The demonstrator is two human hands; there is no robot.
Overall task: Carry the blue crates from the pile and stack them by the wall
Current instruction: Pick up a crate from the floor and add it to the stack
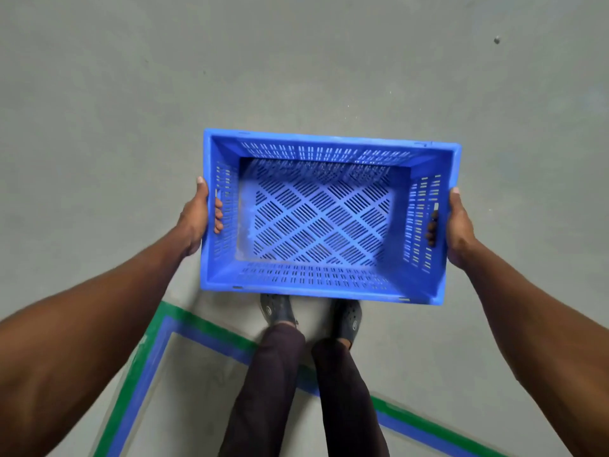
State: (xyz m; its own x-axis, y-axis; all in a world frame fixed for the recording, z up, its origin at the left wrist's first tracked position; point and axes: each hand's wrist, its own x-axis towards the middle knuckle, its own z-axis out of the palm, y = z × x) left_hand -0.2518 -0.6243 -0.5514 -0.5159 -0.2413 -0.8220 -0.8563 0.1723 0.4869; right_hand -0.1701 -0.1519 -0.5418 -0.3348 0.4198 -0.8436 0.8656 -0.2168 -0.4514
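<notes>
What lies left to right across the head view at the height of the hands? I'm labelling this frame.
Left hand gripping the short end → blue slotted plastic crate, empty → right hand gripping the opposite end.

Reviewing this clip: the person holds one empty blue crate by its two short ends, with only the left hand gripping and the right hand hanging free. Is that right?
Not quite. In the head view both hands grip the blue crate: the left hand on one short end and the right hand on the other, fingers curled through the side slots. The rest stands: one crate, empty, held by its short ends.
</notes>
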